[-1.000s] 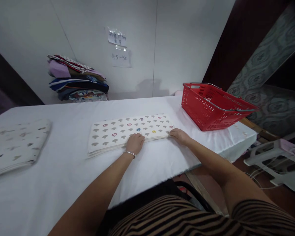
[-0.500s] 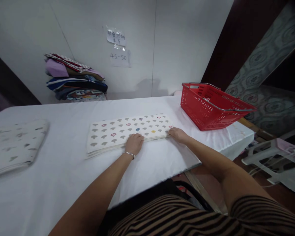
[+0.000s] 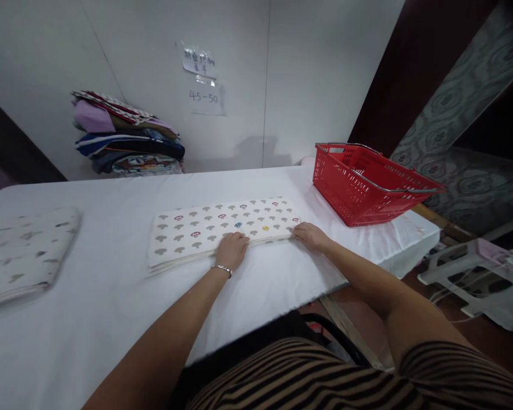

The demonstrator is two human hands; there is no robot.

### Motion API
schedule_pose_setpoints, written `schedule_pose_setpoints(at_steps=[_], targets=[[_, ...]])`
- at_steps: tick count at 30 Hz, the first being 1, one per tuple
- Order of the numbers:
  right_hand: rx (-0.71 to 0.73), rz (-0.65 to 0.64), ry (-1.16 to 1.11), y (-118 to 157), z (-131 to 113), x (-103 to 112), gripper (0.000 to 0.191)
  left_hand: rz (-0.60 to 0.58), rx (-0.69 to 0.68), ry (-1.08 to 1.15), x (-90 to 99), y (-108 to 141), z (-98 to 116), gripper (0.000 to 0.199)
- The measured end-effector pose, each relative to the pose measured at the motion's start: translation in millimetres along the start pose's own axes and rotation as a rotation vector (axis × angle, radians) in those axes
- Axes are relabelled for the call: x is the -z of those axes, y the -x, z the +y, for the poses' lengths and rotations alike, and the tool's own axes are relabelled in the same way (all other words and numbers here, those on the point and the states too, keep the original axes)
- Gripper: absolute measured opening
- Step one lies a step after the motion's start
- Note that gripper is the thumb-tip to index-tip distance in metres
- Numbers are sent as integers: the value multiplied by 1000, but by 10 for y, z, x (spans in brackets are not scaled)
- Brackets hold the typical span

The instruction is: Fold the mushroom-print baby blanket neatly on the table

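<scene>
A white folded cloth (image 3: pixel 214 230) printed with grey, red, blue and yellow mushrooms lies in a long strip on the white-covered table (image 3: pixel 123 319). My left hand (image 3: pixel 232 250), with a bracelet at the wrist, is closed over the middle of its near edge, fingertips on top. At the near right corner, my right hand (image 3: pixel 311 235) pinches the same cloth. Both thumbs are mostly hidden. Several layers show along the cloth's front and left edges.
Another folded patterned cloth (image 3: pixel 25 250) lies at the left. A red plastic basket (image 3: pixel 359 196) with metal handles stands at the back right. Folded fabrics (image 3: pixel 128 136) are stacked by the wall at the far left. A white plastic stool (image 3: pixel 487 285) stands beyond the table's right end.
The view has turned very slightly, so things appear a little further left. Both hands stay in the same places on the cloth.
</scene>
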State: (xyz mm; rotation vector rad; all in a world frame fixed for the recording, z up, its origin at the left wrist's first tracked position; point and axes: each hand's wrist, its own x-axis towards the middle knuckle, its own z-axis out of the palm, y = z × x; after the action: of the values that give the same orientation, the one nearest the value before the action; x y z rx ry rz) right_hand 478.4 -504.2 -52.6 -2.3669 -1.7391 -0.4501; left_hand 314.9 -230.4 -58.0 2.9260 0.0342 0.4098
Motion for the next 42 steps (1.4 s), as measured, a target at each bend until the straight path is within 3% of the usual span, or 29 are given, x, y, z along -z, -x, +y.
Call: schedule_pose_setpoints(at_steps=[10, 15, 27, 35, 42], targets=[[-63, -60, 92, -76, 16, -18, 23, -16, -3, 11, 57, 8, 17, 26], [-115, -31, 122, -109, 10, -27, 19, 0, -9, 17, 52, 25, 9, 26], [-45, 7, -2, 22, 21, -35, 27, -2, -27, 21, 48, 32, -2, 24], [1, -118, 33, -165, 184, 32, 28, -11, -28, 29, 39, 39, -18, 25], [-76, -14, 71, -159, 128, 10, 24, -12, -26, 32, 54, 52, -13, 27]])
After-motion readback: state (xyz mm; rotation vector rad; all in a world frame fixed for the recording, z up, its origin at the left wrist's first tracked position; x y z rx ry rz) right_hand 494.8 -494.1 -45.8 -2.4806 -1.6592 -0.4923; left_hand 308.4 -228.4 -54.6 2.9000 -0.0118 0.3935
